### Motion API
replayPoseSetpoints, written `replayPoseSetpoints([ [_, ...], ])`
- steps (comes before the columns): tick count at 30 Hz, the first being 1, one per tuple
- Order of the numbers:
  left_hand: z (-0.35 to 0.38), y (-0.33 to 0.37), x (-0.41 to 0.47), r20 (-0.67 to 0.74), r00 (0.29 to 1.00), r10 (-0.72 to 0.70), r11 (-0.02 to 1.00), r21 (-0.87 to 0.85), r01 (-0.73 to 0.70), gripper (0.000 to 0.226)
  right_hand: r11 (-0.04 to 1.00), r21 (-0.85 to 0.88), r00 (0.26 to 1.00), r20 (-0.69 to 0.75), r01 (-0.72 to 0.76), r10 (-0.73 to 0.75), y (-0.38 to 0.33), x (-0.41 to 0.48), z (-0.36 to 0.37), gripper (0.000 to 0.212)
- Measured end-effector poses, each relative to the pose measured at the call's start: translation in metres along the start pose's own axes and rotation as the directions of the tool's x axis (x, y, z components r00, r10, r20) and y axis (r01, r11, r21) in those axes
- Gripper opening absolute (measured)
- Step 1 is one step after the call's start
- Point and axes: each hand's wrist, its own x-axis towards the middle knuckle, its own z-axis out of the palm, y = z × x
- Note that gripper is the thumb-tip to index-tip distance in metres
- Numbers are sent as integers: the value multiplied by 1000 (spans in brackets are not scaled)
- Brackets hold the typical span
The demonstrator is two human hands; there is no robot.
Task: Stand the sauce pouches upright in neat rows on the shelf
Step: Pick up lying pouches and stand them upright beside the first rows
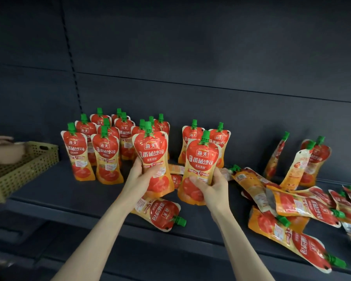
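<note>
Gripping 1 sauce pouch each, the left hand [137, 175] holds the left pouch [153, 159] and the right hand [212, 189] holds the right pouch [201, 169], both upright above the shelf [69, 191] front in the head view. Standing pouches [101, 147] cluster at rear left; fallen pouches [292, 201] lie scattered at right, and 1 lying pouch [160, 213] sits directly below the hands. Risk: setting a held pouch onto that lying pouch tips it, and a topple could knock down neighbouring rows.
</note>
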Motion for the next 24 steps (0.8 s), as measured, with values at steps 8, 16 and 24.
replayPoseSetpoints([
  [8, -14, -8, 48, 3, 996, 85, 982, 170, -84, 37, 998, -62, 986, -166, 0, -11, 11, 31, 5, 34],
  [16, 14, -17, 101, 143, 974, 173, 955, 218, -202, 35, 994, -105, 962, -266, 33, -60, 9, 65, -6, 27],
  [24, 39, -35, 133, 165, 973, 160, 941, 274, -201, 34, 989, -144, 980, -195, 8, -36, 21, 113, -21, 27],
])
